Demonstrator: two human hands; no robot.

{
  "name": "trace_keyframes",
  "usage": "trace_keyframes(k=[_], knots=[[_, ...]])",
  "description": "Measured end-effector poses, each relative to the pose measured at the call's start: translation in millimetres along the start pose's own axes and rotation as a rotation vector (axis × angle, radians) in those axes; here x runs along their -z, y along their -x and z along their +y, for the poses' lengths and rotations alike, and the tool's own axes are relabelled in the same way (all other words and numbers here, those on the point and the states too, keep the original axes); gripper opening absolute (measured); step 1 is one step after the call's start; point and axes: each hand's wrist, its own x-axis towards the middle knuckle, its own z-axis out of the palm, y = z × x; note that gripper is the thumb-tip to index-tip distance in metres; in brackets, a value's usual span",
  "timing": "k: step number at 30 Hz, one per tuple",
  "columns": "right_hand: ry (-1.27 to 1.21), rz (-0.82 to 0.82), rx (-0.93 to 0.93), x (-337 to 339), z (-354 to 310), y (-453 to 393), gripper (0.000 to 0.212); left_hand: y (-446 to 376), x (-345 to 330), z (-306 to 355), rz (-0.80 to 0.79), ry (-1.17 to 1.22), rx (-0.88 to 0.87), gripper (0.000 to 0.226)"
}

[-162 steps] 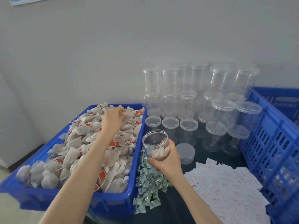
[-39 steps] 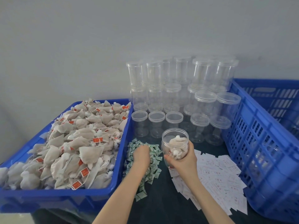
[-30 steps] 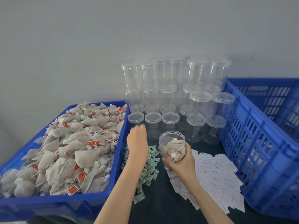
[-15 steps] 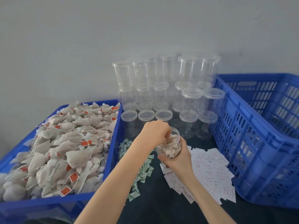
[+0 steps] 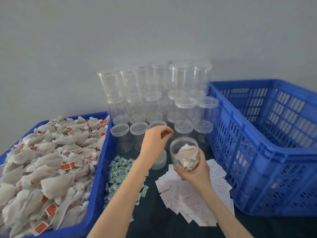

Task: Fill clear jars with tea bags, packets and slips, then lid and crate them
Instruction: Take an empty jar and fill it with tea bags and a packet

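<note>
Jar [image 5: 185,154], open-topped and part-filled with tea bags, sat gripped in the right hand [image 5: 194,170] above the slips [image 5: 190,194] near the table's [image 5: 154,220] front edge. Just left of the jar's mouth, the left hand [image 5: 155,140] hovered with fingers loosely curled, holding nothing visible. Green packets [image 5: 120,172] lay below that arm. Bin [image 5: 97,169] of bags stood at the left edge, crate [image 5: 257,152] at the right, lidded jars [image 5: 154,100] stacked behind.
</note>
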Motion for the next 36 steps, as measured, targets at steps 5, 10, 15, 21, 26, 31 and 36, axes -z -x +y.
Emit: trace_keyframes(k=[5,10,15,21,26,31,36], knots=[[0.032,0.034,0.032,12,1,-9,0.084,1,-35,-30,-0.265,-0.364,0.293,0.023],[0.03,0.06,0.053,18,5,-15,0.087,24,-73,-38,-0.622,-0.388,0.261,0.025],[0.029,0.073,0.08,23,7,-16,0.086,45,-101,-29,-0.676,-0.387,0.258,0.033],[0.031,0.07,0.087,29,7,-14,0.086,48,-110,-28,-0.64,-0.367,0.269,0.024],[0.033,0.056,0.088,28,3,-13,0.086,49,-106,-36,-0.546,-0.288,0.268,0.005],[0.053,0.068,0.075,27,2,-13,0.086,42,-85,-37,-0.439,-0.145,0.264,0.011],[0.052,0.044,0.02,25,3,-15,0.091,14,-27,-15,-0.051,-0.069,0.268,0.014]])
